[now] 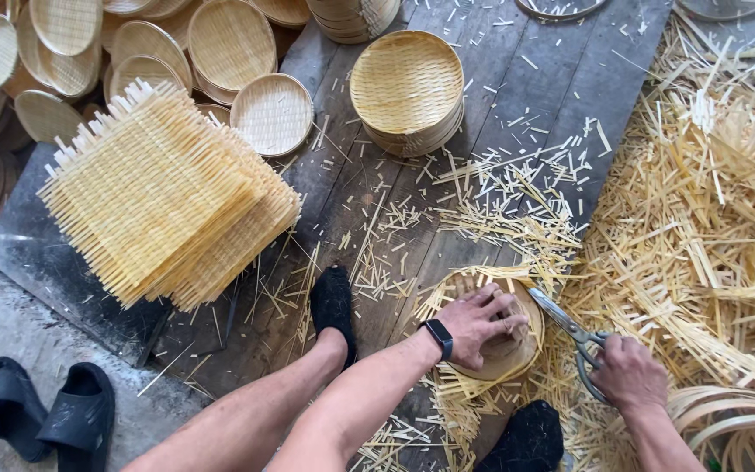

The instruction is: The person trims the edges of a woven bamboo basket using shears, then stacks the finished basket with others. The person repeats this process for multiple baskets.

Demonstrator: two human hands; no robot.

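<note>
Left hand (475, 325) is pressing down flat, fingers curled over a round wooden form (517, 336) that is sitting on a pale woven bamboo mat (447, 293). The mat's loose strip ends are sticking out past the form on the left and lower sides. A black smartwatch (439, 337) is sitting on that wrist.

Right hand (626, 374) is clenched around the handles of grey metal shears (567, 328). The blades are pointing up-left, with the tip touching the right edge of the form. Can't tell whether the blades are parted.

The work is lying on dark wooden floorboards (500, 96), low centre, between two feet in black socks (334, 301).

Surroundings:
- A stack of square untrimmed woven bamboo mats (163, 197) is lying to the upper left, well apart from the hands.
- A stack of finished round woven bamboo trays (406, 87) is sitting at upper centre.
- More round trays (220, 44) are heaped at the top left.
- A big pile of cut bamboo strip offcuts (709, 201) is covering the right side, running right up to the right hand.
- A pair of black slippers (45, 411) is lying bottom left on the concrete (10, 323).
- Bent bamboo hoops (731, 419) are lying at the bottom right, just beside the right forearm.
</note>
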